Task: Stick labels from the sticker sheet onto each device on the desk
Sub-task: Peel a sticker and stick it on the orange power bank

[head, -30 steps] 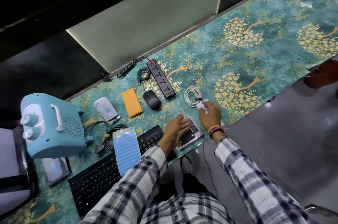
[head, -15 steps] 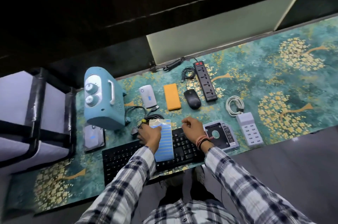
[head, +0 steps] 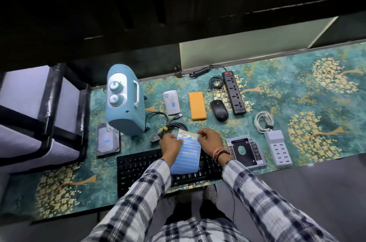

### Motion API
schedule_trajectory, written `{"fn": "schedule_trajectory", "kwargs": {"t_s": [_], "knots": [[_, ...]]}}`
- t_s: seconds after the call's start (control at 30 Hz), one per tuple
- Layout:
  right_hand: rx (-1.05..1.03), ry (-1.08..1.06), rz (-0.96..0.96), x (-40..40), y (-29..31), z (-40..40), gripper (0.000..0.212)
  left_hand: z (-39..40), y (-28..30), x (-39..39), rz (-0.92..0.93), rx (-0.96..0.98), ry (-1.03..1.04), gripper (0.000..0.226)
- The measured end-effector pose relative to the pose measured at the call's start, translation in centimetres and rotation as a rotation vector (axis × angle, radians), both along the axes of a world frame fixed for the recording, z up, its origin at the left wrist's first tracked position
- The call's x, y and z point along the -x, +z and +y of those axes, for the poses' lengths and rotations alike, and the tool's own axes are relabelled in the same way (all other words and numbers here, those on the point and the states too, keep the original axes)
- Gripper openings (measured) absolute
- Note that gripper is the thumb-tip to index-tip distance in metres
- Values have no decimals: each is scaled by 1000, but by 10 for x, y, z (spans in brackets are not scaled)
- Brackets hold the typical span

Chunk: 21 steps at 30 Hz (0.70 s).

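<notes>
Left hand (head: 170,143) grips the left edge of the sticker sheet (head: 187,155); right hand (head: 210,141) pinches a label at its top right corner. The sheet is over the keyboard (head: 142,170), which overhangs the desk's (head: 65,188) near edge. Heater (head: 123,101) and hard drive (head: 108,140) crowd the left; drive caddy (head: 245,147) and USB hub (head: 278,147) lie right. Patterned green surface opens far right. Dark wall behind.

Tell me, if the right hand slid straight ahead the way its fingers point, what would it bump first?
The right hand points up and left, pinching at the sticker sheet. Past its top edge, probably the bundle of black cable comes first, though height is hard to judge.
</notes>
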State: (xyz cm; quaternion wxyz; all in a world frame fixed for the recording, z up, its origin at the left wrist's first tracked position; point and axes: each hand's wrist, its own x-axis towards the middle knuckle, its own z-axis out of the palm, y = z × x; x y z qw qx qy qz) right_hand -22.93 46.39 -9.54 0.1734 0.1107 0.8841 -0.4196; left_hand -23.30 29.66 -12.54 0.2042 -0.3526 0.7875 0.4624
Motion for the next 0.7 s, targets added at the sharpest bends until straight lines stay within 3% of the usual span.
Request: {"fn": "schedule_trajectory", "kwargs": {"t_s": [0.17, 0.33, 0.37, 0.5, 0.7], "knots": [[-19, 21, -7, 0, -1, -8, 20, -3, 2, 3, 44, -206, -35, 32], [10, 43, -15, -1, -2, -7, 23, -4, 16, 3, -31, -527, -81, 6], [16, 45, -12, -1, -1, -7, 23, -2, 17, 3, -47, -565, -79, 15], [32, 29, 0, 1, 2, -6, 24, 1, 24, 1, -88, -688, -48, 29], [52, 21, 7, 2, 4, -2, 23, 0, 32, -1, -88, -756, -72, 27]]}}
